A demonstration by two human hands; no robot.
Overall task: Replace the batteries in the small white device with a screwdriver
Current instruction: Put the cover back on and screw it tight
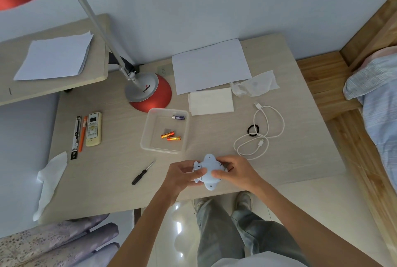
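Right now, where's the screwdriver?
Head view: the screwdriver lies on the desk, left of the left hand gripping the device, nearer the edge than the tray.

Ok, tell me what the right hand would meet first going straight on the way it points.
The right hand already grips the small white plastic device, so that first; beyond it, probably the left hand, depth unclear.

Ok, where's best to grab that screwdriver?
By the black handle, from above: the screwdriver lies flat on the table, handle toward you, thin tip pointing away. The left hand, now on the device, is nearer.
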